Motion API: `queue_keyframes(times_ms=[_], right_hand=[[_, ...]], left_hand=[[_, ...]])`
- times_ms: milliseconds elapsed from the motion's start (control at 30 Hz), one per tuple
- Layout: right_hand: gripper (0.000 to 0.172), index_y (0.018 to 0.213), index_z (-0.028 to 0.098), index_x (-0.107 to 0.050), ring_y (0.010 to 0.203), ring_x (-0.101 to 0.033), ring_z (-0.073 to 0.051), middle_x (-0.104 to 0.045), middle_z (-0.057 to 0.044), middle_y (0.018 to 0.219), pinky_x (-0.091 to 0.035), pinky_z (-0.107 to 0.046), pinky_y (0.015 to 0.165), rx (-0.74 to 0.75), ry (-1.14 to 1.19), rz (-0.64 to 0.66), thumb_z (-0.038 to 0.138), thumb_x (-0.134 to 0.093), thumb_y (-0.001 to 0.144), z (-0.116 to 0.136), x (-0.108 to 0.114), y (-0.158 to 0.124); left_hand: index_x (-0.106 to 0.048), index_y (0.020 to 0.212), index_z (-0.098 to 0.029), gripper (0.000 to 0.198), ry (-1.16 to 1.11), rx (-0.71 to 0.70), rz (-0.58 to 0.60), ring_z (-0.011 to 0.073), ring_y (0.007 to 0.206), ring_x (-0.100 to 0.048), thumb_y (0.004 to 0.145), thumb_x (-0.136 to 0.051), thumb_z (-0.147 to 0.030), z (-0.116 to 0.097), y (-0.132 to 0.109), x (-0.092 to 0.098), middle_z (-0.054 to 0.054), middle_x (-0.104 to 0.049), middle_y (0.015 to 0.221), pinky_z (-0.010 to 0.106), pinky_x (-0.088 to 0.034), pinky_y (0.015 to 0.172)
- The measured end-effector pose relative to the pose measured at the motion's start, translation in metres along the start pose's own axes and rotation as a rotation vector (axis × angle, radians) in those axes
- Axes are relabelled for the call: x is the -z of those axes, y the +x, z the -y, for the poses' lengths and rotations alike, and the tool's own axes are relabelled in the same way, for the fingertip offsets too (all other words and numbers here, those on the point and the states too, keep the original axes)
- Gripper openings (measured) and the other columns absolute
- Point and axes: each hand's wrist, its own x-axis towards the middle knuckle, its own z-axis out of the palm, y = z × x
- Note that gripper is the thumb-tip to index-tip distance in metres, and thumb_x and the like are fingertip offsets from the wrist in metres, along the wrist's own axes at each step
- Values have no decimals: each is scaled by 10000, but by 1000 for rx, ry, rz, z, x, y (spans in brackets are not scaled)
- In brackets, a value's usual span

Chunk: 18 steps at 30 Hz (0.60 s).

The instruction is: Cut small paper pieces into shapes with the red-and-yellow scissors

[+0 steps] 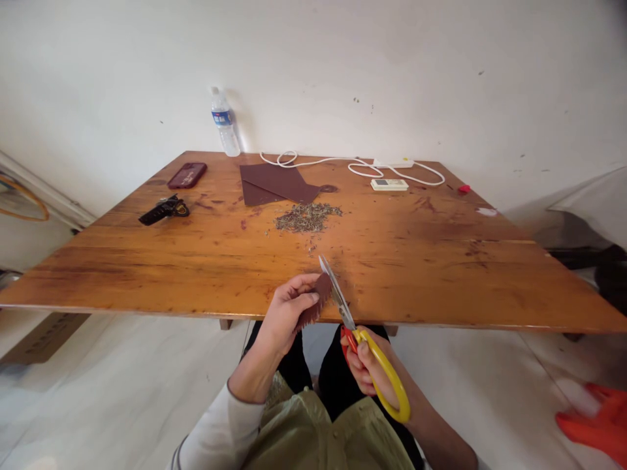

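Brown and a bit stiff-looking, the small scrap (313, 302) sat pinched in the left hand (287, 308), thumb on top and fingers curled under, so that grip was closed tight on it. Its lower edge was already snipped into a comb of little teeth. My guess is it was held by the far side to leave the working edge poking out toward the blades.

The right hand (368, 369) had its fingers through the yellow and red loops of the scissors (343, 305), grip closed around the handles. The blades pointed away from the body, right up against the scrap, and looked nearly together. All this hovered over the near edge of the wooden desk (441, 261).

Further out was a heap of greyish clippings (306, 217). Behind it lay two bigger brown sheets (277, 183), overlapped. To the left were a black tool (164, 209) and a phone in a maroon case (187, 175). At the back stood a water bottle (225, 124), with a white cable (318, 160) and a small white remote-like gadget (388, 185) nearby. The bottle had a blue label, but the writing was too small to read.
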Motion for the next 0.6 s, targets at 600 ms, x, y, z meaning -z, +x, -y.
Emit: queue_keyframes(times_ms=[600], right_hand=[[581, 745, 255, -491, 607, -406, -179, -453, 17, 687, -392, -347, 607, 371, -213, 10, 751, -342, 1007, -3, -19, -9]], left_hand=[[-728, 875, -171, 317, -52, -53, -54, 96, 556, -569, 577, -828, -219, 4, 0, -3, -3, -707, 688, 202, -398, 536]])
